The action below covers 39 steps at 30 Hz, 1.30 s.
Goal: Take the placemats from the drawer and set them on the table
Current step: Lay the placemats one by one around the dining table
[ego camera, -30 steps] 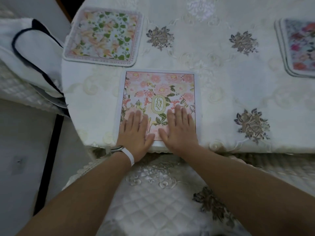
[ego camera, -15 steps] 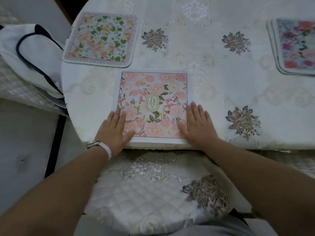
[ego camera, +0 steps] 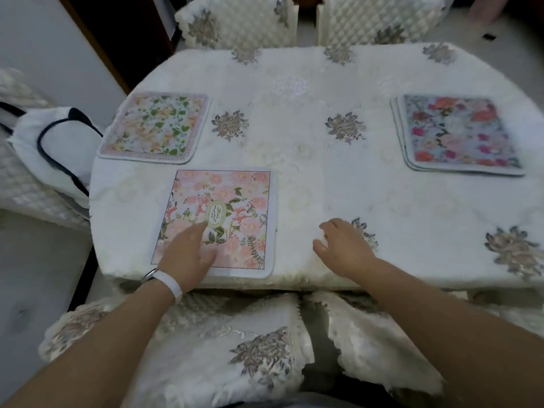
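White embroidered cloth covers our worktop (ego camera: 309,178); pink placemat (ego camera: 223,207) lies flat at the near-left edge, roughly square, its label reading away from us. Our left hand (ego camera: 188,251) rests on it, grip spread; right hand (ego camera: 341,245) empty, fingers loosely curled.

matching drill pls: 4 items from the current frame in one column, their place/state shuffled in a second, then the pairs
Items
1. pink placemat
2. green-leaf placemat
3. stacked placemats
4. right hand

Places
A. far left of the table
B. right side of the table, piled
C. on bare tablecloth, touching no mat
D. near table edge, under the left hand

Pairs: 1-D, 2-A, 3-B, 4-C
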Motion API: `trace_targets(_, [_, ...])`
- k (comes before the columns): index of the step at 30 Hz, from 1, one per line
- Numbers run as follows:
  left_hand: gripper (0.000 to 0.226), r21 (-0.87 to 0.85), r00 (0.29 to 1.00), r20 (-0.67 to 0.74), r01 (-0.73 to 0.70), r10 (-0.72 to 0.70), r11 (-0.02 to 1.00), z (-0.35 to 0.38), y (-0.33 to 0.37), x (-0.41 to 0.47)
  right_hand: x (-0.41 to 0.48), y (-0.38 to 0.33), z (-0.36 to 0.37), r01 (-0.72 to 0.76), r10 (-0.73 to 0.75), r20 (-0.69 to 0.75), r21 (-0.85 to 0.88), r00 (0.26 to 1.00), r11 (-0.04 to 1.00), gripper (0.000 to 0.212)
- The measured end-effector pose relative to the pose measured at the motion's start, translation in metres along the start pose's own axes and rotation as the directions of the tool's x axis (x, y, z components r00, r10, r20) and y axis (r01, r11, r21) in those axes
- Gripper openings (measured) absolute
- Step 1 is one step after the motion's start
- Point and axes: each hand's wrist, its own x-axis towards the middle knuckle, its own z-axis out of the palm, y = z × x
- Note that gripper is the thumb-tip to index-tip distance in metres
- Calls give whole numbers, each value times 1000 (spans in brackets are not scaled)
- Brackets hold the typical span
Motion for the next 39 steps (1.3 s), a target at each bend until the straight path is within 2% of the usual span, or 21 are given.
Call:
trace_targets(2, [56,4,997,-42,-58,58,998,3,43,-5,-7,28,-23,-28,29,-69,13,997,1000,43])
trace_targets(5, [46,1,985,-132,-109,108,994,9,109,-14,-20,73,-61,-63,61,-132,-14,989,998,50])
trace_targets(8, [51,11,971,-177,-160,159,987,17,167,-21,-34,119,-94,-38,30,-153,-44,988,998,53])
trace_targets(14, [54,106,970,-156,-174,189,979,38,250,-29,-73,189,-136,44,-58,-136,-102,989,994,54])
trace_targets(20, [60,170,961,-131,-221,245,960,46,298,-37,-101,219,-157,111,-136,-113,-198,984,974,54])
trace_targets(26, [58,179,945,-144,-268,294,947,40,316,-23,-104,227,-165,64,-87,-145,-152,986,986,53])
trace_targets(30, [57,160,943,-104,-298,316,941,44,324,-8,-109,229,-165,7,-27,-146,-135,989,991,53])
trace_targets(34, [51,147,927,-84,-351,365,925,57,343,1,-112,239,-172,-16,-8,-161,-145,987,989,53])
trace_targets(39, [55,145,916,-60,-384,396,912,67,378,-4,-118,261,-184,-29,-1,-203,-142,979,990,51])
